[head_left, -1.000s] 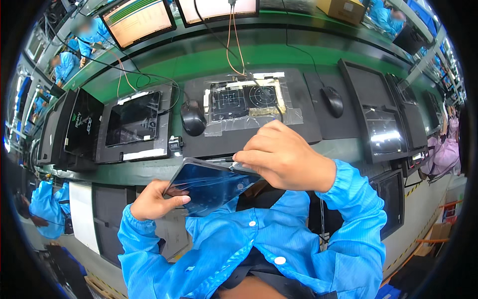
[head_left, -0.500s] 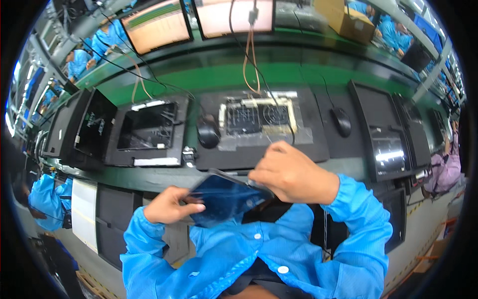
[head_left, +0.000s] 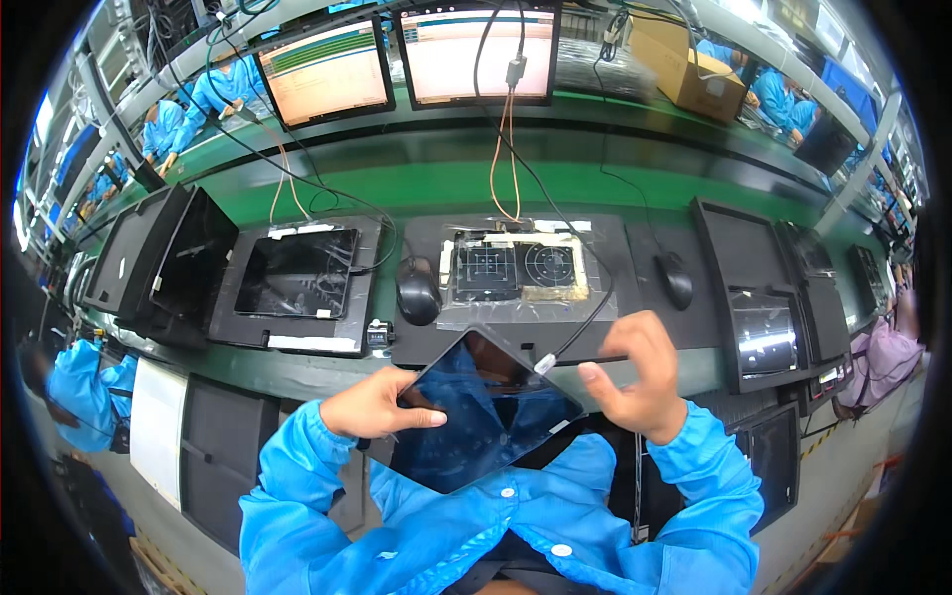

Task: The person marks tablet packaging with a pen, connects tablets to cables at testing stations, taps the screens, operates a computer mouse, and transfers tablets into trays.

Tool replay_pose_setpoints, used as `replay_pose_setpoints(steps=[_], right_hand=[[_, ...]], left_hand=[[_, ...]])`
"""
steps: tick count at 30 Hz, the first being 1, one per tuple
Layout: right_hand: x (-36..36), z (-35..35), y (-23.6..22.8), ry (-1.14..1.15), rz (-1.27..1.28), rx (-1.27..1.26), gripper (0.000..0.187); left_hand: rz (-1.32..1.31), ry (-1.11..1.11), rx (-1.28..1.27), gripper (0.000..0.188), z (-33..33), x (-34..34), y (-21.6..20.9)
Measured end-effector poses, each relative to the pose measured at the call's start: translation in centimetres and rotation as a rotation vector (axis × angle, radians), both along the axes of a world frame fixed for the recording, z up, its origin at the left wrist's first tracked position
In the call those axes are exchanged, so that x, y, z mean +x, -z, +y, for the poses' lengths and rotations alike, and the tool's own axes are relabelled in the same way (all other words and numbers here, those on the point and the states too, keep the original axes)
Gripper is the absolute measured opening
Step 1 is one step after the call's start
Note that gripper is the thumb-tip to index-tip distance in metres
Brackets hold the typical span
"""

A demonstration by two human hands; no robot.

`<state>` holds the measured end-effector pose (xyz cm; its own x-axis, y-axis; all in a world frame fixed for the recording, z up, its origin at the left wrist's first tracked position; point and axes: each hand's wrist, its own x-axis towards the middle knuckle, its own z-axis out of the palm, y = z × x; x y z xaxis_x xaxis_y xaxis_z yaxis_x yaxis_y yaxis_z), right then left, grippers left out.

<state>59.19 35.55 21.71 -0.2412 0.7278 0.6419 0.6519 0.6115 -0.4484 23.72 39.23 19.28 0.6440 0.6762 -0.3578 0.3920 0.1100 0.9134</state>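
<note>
A dark-screened tablet is tilted in front of my body, over the near edge of the bench. My left hand grips its left side, with the thumb lying on the glass. A black cable comes down to the tablet's upper right edge and ends in a whitish plug; the plug meets that edge, but whether it is fully seated I cannot tell. To the right of the plug, my right hand is raised with curved fingers and the thumb apart, holding nothing.
Behind the tablet lies a black pad with a taped frame, between two mice. Another tablet rests on a pad at left. Black trays stand at right; two monitors at the back. Co-workers sit beyond.
My right hand has moved off the tablet's edge to the right and its fingers have opened. The tablet has turned so its screen shows more fully, with the cable's plug now visible at its edge.
</note>
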Motion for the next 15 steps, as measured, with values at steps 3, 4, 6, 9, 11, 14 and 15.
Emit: replay_pose_setpoints(steps=[3,4,6,9,11,14,15], right_hand=[[1.4,-0.3,1.8,-0.31,0.638,-0.905,0.035],[1.6,-0.2,2.5,-0.419,0.702,-0.953,0.035],[3.3,1.5,3.1,-0.383,0.699,-0.96,0.035],[5.8,2.8,3.5,-0.228,1.061,-0.89,0.035],[6.8,3.5,3.9,-0.146,1.186,-0.847,0.034],[7.0,4.4,5.1,-0.093,1.256,-0.871,0.032],[6.7,4.9,5.6,-0.098,1.263,-0.845,0.032]], left_hand=[[-0.067,0.042,0.058,0.038,2.6,1.9,-1.6],[-0.143,0.08,0.04,0.042,3.7,2.8,-2.0],[-0.227,-0.035,0.193,0.049,6.1,4.0,-2.6],[-0.412,-0.404,0.628,0.046,10.3,4.3,-3.1],[-0.301,-0.45,0.681,0.046,12.1,3.6,-2.7],[0.301,-0.24,0.922,0.063,12.9,3.7,-0.8],[0.362,-0.18,0.9,0.074,12.7,4.1,0.0]])
